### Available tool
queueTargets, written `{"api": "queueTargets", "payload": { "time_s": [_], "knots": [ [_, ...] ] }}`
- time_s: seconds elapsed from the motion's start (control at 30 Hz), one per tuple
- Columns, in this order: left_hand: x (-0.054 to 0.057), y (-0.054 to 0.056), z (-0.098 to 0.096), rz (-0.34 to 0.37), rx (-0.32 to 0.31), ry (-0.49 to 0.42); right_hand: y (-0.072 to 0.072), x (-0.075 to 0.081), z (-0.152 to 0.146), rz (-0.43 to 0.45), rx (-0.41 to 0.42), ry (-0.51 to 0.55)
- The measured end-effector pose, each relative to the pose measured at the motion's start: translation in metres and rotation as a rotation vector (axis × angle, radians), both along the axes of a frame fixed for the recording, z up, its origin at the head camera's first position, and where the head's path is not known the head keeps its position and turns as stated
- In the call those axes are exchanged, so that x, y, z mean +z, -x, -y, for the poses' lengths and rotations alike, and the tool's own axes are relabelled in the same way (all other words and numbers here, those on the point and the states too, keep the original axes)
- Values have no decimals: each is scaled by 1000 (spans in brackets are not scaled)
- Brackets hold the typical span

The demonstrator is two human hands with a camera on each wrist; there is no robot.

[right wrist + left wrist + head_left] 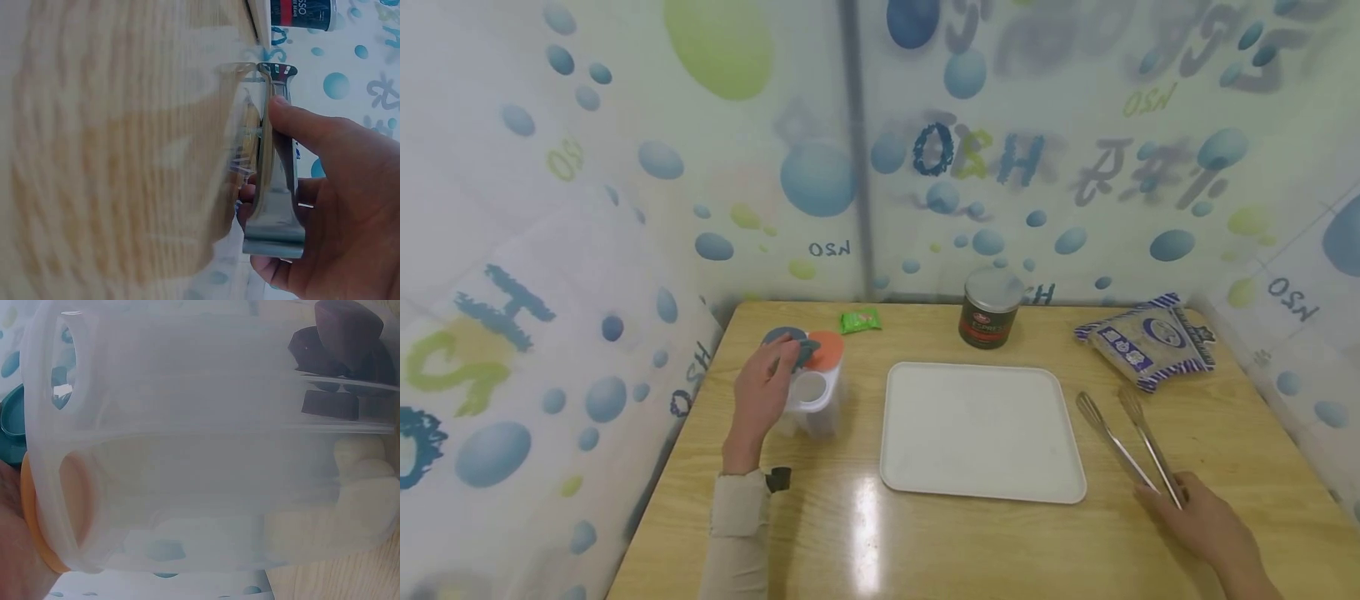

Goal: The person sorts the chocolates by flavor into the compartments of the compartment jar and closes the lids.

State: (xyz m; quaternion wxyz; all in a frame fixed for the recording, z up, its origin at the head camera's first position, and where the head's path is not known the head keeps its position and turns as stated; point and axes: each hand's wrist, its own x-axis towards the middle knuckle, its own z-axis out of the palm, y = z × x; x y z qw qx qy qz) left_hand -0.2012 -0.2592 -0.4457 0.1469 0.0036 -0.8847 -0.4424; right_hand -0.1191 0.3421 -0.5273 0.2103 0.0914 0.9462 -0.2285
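My left hand [763,387] pinches a teal lid [806,353] above a clear plastic container [822,417] on the table's left side. One round opening [811,387] of the container is uncovered; an orange lid [826,350] and a dark blue lid [782,335] sit on others. Through the wall, the left wrist view shows dark chunks [347,337] and pale pieces [365,481] at the bottom. At the right, my right hand [1210,521] holds metal tongs [1157,458], thumb on one arm. Their two arms are spread apart and point away from me.
A white tray [981,433] lies mid-table between the container and the tongs. Behind it stand a dark tin [988,321] with a silver lid and a small green packet [860,321]. A blue-and-white bag [1150,342] lies at the back right, near the patterned curtain [925,275].
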Motion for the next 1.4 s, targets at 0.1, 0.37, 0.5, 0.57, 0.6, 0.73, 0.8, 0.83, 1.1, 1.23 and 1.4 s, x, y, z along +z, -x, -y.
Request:
{"api": "queueTargets", "payload": {
  "time_s": [0.1, 0.37, 0.5, 0.57, 0.6, 0.73, 0.8, 0.83, 1.1, 1.23, 1.4],
  "knots": [
    [-1, 0, -1, -16, -16, -1, 0, -1, -1, -23, 5, 11],
    [-2, -2, -3, -114, -119, 1, -1, -1, -1, -77, 9, -15],
    [-2, -4, -3, -128, -145, 3, -4, -1, -1, -149, 23, -66],
    [-2, -4, -4, -134, -149, 13, -5, 0, 2, -219, 28, -93],
    [-2, -4, -4, -139, -148, 20, -5, -1, 4, -284, 28, -102],
    [-1, -4, -4, -137, -131, 45, 0, 1, 28, -532, -56, -19],
    [-1, -3, -4, -120, -112, 60, 9, 7, 50, -625, -90, 70],
    [-1, -3, -4, -109, -101, 67, 15, 10, 63, -650, -99, 125],
    [-1, 1, -6, -104, -72, 103, 64, 21, 199, -846, 130, 349],
    [-2, 2, -3, -128, -94, 134, 76, 27, 264, -744, 209, 507],
    [-2, 3, -1, -125, -114, 167, 86, 25, 333, -536, 264, 703]
  ]
}}
